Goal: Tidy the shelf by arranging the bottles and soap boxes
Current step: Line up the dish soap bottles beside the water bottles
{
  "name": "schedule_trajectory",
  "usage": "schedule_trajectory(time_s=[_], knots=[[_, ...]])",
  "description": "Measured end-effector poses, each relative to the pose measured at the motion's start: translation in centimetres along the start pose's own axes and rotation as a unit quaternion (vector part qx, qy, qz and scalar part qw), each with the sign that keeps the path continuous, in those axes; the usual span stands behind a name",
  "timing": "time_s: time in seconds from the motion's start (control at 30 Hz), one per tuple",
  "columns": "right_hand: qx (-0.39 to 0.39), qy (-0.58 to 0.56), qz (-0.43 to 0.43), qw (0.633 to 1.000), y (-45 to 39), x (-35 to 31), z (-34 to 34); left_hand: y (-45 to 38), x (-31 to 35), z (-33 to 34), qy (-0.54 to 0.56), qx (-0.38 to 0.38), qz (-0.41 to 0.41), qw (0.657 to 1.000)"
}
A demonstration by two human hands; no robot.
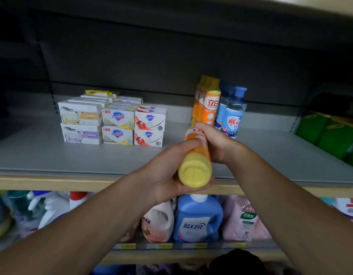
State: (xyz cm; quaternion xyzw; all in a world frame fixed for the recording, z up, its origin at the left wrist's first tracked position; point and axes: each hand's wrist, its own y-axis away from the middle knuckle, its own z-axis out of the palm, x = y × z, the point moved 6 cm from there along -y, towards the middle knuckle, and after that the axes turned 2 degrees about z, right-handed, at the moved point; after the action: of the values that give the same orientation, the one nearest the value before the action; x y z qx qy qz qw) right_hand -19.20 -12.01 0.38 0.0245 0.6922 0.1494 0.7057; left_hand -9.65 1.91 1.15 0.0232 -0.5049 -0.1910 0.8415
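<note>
**Head view: orange dish-soap bottle held over the shelf**

Both hands grasp one orange dish-soap bottle point(195, 155), tilted with its yellow base toward the camera. Left hand point(171, 171) wraps the base; right hand point(217, 143) curls around the label end. Bottle sits above the grey shelf point(52, 155) (front edge), before upright orange bottles point(209, 104) and blue bottles point(233, 112). Stacked soap boxes point(116, 122) stand well left.

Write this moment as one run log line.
both hands: hold orange bottle tilted, base toward camera | left hand | right hand | shelf: soap boxes stacked
</note>
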Motion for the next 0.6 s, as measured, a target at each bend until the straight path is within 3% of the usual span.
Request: schedule_trajectory(time_s=[0.23, 0.33, 0.37, 0.43, 0.5, 0.57, 0.6], knots=[[-0.08, -0.099, -0.006, 0.992, 1.1, -0.6, 0.0, -0.3, 0.1, -0.6, -0.054, -0.012, 0.02, 0.998], [-0.025, -0.061, -0.082, 0.994, 1.8, -2.7, -0.5, -1.0, 0.2, -2.3, -0.167, 0.016, 0.089, 0.982], [0.007, -0.01, -0.114, 0.993, 2.1, -3.5, -0.5, -1.4, 0.5, -3.0, -0.241, 0.046, 0.136, 0.96], [0.073, 0.101, -0.177, 0.976, 3.1, -4.8, 0.0, -2.0, 1.2, -4.1, -0.414, 0.114, 0.225, 0.875], [0.129, 0.195, -0.237, 0.943, 4.2, -5.8, 0.9, -2.3, 1.5, -5.0, -0.493, 0.185, 0.297, 0.796], [0.154, 0.242, -0.275, 0.918, 4.8, -6.5, 1.6, -2.4, 1.7, -5.3, -0.481, 0.212, 0.351, 0.775], [0.149, 0.246, -0.275, 0.917, 4.9, -6.6, 1.8, -2.5, 1.7, -5.4, -0.466, 0.21, 0.36, 0.781]])
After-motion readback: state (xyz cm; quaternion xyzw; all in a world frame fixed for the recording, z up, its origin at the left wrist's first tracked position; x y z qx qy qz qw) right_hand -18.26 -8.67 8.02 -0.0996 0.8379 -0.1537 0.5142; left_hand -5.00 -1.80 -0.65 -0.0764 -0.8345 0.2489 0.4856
